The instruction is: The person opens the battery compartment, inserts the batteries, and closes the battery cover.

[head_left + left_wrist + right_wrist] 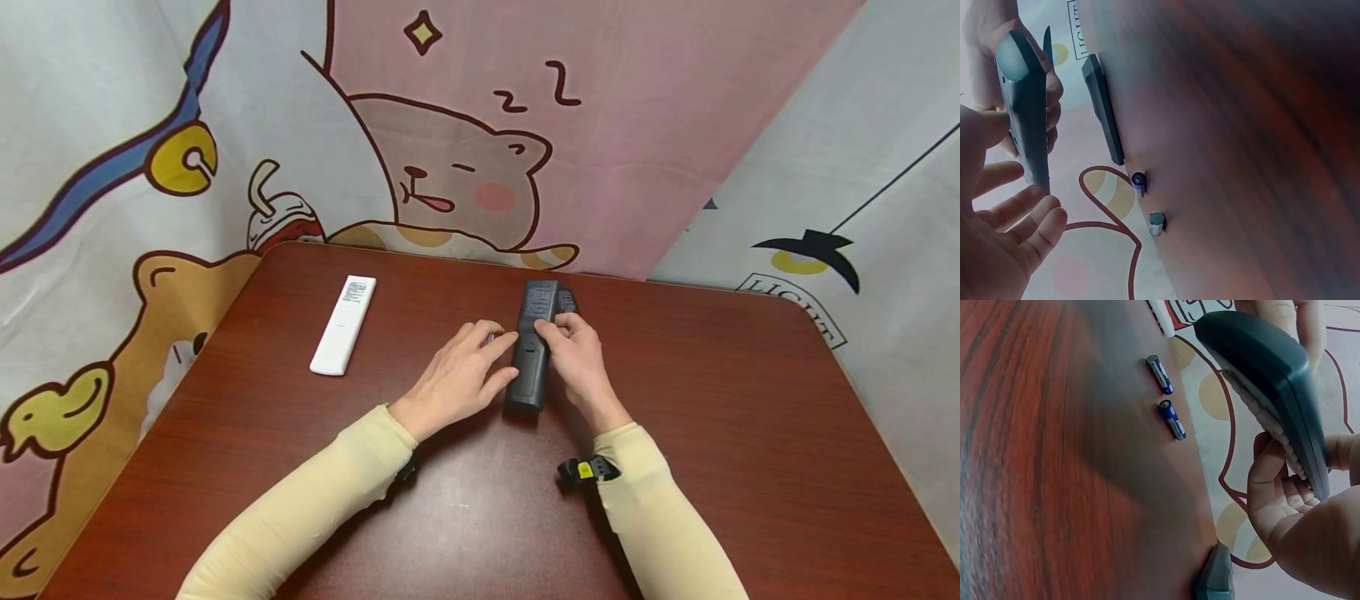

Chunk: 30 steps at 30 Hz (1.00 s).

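Observation:
My right hand (583,358) grips a black remote control (531,367), its thumb on the back face and its fingers curled underneath. The back, with a printed label and a battery cover, faces up. In the right wrist view, the remote (1272,369) is raised above the table, its button side turned down. My left hand (461,371) is at the remote's left side with fingers spread and loosely bent, fingertips right at its edge. Two blue batteries (1172,420) lie on the table beneath, mostly hidden by the left hand in the head view.
A second dark remote (567,300) lies on the table behind the right hand, partly covered by the held one. At the left, a white remote (345,325) lies with its label up. The brown table (712,400) meets a cartoon-printed curtain (637,150) at its far edge.

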Each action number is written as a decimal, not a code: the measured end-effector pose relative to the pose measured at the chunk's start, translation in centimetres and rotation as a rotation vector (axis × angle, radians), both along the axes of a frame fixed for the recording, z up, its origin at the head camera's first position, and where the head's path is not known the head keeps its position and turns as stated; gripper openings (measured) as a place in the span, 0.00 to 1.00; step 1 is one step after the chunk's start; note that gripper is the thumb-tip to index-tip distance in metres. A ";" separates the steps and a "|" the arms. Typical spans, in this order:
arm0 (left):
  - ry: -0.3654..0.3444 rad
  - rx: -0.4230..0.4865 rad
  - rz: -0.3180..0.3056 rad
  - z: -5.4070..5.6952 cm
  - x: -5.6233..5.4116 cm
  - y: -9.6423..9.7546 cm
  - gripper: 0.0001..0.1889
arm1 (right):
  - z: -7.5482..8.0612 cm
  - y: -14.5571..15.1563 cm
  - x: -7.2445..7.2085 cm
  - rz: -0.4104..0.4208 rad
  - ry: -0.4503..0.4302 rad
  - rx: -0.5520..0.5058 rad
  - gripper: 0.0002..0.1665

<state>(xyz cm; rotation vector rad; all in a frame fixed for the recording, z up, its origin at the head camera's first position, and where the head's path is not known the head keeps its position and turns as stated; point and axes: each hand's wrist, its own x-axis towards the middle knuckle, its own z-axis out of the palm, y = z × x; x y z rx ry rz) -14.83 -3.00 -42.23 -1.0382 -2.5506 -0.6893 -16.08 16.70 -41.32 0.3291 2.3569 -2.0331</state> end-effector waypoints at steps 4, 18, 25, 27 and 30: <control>-0.032 -0.006 0.000 0.1 0.2 0.1 0.25 | -0.1 -0.2 -0.1 0.001 0.005 -0.007 0.17; -0.150 0.007 -0.064 0.3 0.5 0.2 0.33 | 0.0 -0.7 -0.3 -0.011 0.028 -0.080 0.19; -0.202 -0.023 -0.078 0.4 0.3 0.2 0.48 | 0.1 -0.7 -0.1 0.008 0.038 -0.059 0.23; -0.189 -0.025 -0.071 0.4 0.3 0.3 0.48 | -0.1 -0.7 -0.1 0.008 0.045 -0.072 0.23; -0.169 -0.022 -0.054 0.4 0.3 0.4 0.48 | -0.2 -0.8 -0.1 0.013 0.055 -0.131 0.24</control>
